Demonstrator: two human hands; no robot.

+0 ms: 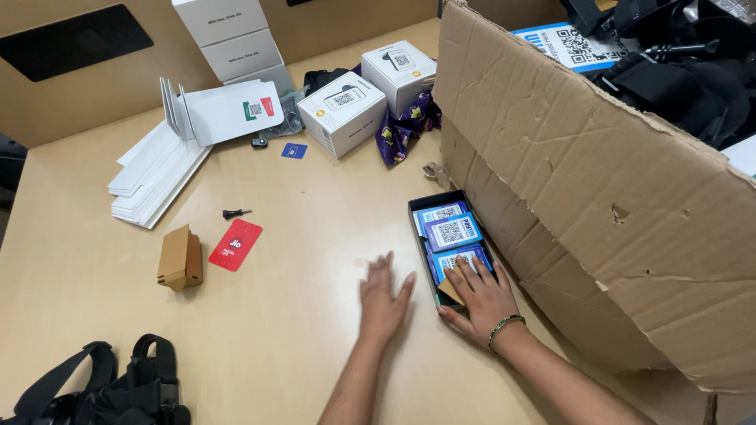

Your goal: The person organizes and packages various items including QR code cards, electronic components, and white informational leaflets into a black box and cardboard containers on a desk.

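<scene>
The table [299, 346] has its widest bare stretch in the middle, between the two hands and the clutter at the far side, while the right side is closed off by a big cardboard flap [598, 197] that leans over the table edge and stands just beside the dark tray [415, 206]. The tray lies lengthwise along the foot of that flap, holding blue and white cards [451, 230] stacked flat inside it, with a brown piece at its near end. To the left, a small brown cardboard box [180, 259] and a red card [235, 244] lie close together, with a small black screw [235, 212] just beyond them. Farther back lie a fanned stack of flat white sheets [153, 177], a small blue card [294, 150], two white boxes [342, 112] side by side, a purple cloth [405, 126] between them and the flap, and a tower of white cartons [232, 39] against the wall. Black straps [102, 389] sit at the near left corner. The left hand [382, 299] lies flat on the bare table, fingers spread and open, holding nothing, a little apart from the tray. The right hand [482, 297] is also open, resting palm down over the near end of the tray, its fingertips touching the nearest card; a bangle [504, 324] circles its wrist.
</scene>
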